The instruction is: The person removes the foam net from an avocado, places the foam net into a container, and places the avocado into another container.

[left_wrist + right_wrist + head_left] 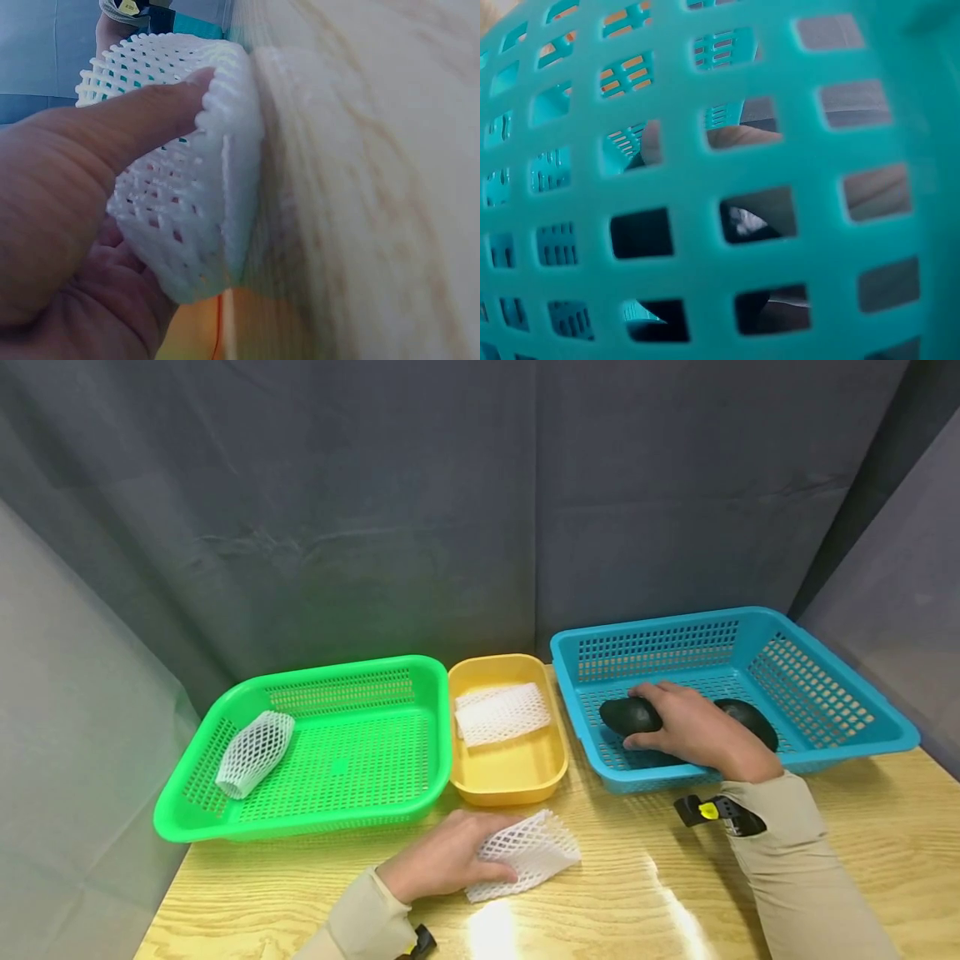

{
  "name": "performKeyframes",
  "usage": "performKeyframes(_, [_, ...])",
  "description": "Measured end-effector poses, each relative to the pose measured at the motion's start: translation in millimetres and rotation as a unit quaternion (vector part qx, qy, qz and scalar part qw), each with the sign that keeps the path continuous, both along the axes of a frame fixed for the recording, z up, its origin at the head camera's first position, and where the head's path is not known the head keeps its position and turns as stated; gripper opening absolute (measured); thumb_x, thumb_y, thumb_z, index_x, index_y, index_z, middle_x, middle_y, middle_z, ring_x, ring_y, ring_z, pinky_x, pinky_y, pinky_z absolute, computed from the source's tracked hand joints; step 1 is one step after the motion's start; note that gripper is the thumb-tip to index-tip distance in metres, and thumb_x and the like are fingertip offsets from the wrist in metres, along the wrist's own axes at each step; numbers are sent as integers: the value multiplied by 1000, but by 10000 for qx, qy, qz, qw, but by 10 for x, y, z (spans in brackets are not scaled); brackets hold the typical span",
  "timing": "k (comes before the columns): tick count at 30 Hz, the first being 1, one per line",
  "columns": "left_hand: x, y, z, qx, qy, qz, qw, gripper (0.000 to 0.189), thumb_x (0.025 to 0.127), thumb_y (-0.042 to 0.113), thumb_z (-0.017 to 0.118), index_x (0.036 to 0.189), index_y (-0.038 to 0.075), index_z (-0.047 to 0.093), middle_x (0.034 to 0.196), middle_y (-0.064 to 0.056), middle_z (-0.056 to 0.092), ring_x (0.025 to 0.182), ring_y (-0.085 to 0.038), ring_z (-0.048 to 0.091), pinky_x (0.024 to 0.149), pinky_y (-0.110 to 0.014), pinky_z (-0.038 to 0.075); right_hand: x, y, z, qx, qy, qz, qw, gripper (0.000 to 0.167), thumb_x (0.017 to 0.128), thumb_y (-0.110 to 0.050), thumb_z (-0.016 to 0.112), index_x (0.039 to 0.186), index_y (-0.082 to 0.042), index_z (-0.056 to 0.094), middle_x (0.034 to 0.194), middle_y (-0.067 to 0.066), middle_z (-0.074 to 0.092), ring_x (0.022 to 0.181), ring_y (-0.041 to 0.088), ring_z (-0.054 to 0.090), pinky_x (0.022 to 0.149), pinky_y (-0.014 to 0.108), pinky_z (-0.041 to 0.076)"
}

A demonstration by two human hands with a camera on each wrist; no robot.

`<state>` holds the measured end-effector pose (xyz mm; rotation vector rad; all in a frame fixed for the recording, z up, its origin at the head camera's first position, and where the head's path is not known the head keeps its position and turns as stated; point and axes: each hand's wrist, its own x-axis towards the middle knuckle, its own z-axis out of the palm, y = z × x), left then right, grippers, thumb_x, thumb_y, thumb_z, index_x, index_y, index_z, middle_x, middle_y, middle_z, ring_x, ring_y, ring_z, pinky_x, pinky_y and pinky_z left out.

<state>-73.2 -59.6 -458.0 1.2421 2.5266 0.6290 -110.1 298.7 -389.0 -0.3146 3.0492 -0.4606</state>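
Note:
My left hand (446,857) pinches a white foam net sleeve (542,853) just above the table, thumb on the near side. In the left wrist view the thumb presses the flattened mesh of the sleeve (161,187), whose edge lies along the wood. Inside the blue basket (840,693), my right hand (693,727) grips a dark avocado (624,717) between thumb and fingers. Another dark avocado (752,722) lies behind the wrist, partly covered by it. The basket's slotted wall (682,187) fills the right wrist view, with fingers and dark skin glimpsed through its holes.
At left stands a green basket (337,818) holding a white foam net (257,753) with something dark inside. Between the baskets, a yellow bin (510,777) contains folded foam nets (504,714). A grey curtain (375,510) hangs behind the wooden table (615,893).

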Motion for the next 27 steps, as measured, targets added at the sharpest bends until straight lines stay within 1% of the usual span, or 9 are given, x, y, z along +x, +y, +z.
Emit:
performKeyframes(7, [0,-2,4,16,-31,-20,10000,66,91,39,78,149,16,56,143,0,66,128,-13,65,110,-29,52,-20,8,-18,119,-98,-10,9999,81,83,-39,86,144,3,52,136,33,60,117,49,61,85,57,54])
performKeyframes(12, [3,-2,12,8,-48,-40,10000,66,91,39,77,148,15,57,143,0,66,128,-13,65,110,-29,52,-28,8,-39,223,-180,-48,9996,80,84,-36,85,145,4,51,140,34,58,123,53,57,92,61,53])
performKeyframes(16, [4,-2,12,1,-25,-37,10000,66,91,38,78,148,14,57,144,0,66,128,-13,65,111,-29,52,-33,7,-49,295,-193,-60,9994,81,83,-36,86,144,4,52,140,34,58,125,55,56,93,62,52])
performKeyframes(20, [4,-1,11,1,-7,-26,10000,66,91,38,78,148,14,57,144,-1,66,128,-13,66,111,-29,52,-39,9,-50,296,-175,4,9994,80,81,-36,87,142,4,54,135,33,62,121,52,60,89,59,54])
performKeyframes(24, [5,-1,14,1,-20,-8,10000,66,90,38,78,148,14,57,144,0,66,129,-13,65,111,-29,52,-54,9,-48,239,-164,73,9996,79,80,-34,89,140,4,56,128,30,66,111,46,64,81,53,54])
performKeyframes(27, [7,1,16,-23,-33,16,10000,65,91,39,78,148,15,57,144,0,66,130,-14,65,111,-29,51,-64,8,-49,268,-248,47,9993,78,79,-34,90,139,5,57,128,30,65,112,48,63,82,54,54])
